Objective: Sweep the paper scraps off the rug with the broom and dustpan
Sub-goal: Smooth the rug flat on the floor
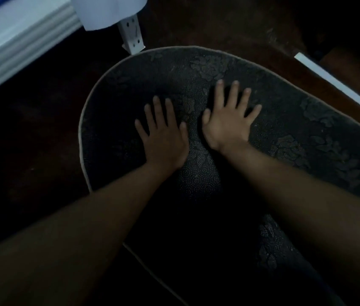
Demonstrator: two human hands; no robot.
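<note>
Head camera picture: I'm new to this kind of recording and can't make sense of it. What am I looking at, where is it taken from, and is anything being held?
There is no machine here. One wide-angle camera sits on a person's head and looks down at their own bare arms. The left hand and the right hand lie flat with fingers spread on a dark patterned rug with a pale edge, on a dark floor. Neither hand holds anything. Beyond the rug stands a white object with holes; I cannot tell what it is. A pale strip lies at the right. No broom, dustpan or paper scraps can be made out in this dim view.
</note>
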